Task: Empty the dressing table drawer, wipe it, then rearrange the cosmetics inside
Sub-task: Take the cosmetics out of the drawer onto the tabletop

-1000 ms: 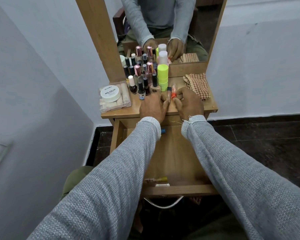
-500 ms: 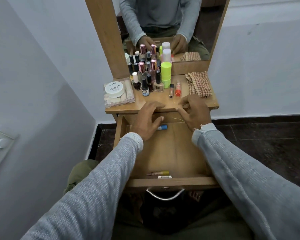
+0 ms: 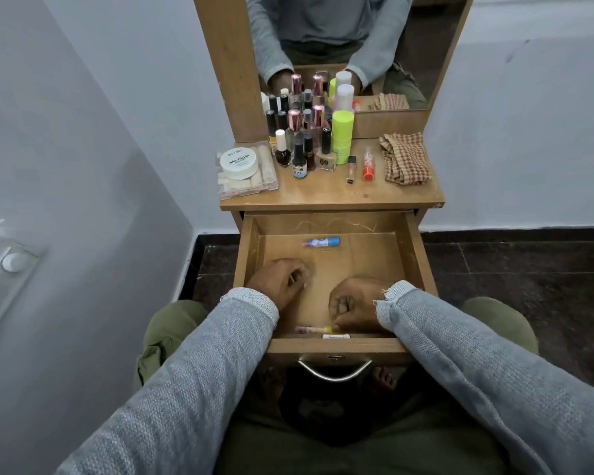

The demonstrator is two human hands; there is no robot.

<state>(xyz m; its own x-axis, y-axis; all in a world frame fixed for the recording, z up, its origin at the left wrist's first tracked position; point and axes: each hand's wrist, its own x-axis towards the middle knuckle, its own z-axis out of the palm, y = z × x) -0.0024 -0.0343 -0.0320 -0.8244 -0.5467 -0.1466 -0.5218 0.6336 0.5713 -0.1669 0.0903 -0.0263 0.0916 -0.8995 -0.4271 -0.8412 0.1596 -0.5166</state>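
The wooden drawer (image 3: 422, 265) is pulled out wide below the table top (image 3: 323, 195). A small blue-capped tube (image 3: 322, 242) lies at the drawer's back. A thin yellow-capped tube (image 3: 314, 329) lies along the front wall. My right hand (image 3: 352, 305) is down in the front of the drawer, its fingertips pinched on the yellow cap end. My left hand (image 3: 280, 281) hovers over the drawer's left half with fingers curled, holding nothing I can see. Nail polish bottles (image 3: 300, 145) and a neon yellow jar stack (image 3: 342, 137) crowd the table top.
A clear box with a white nail polish tub (image 3: 239, 164) sits at the top's left. Two small tubes (image 3: 359, 166) lie in front of the jars, a checked cloth (image 3: 405, 159) at the right. The mirror (image 3: 340, 46) stands behind. A metal handle (image 3: 335, 371) hangs on the drawer front above my knees.
Both hands left the table top and came back down into the drawer. The right hand reached the front wall and pinched the yellow-capped tube. The two small tubes stay on the top.
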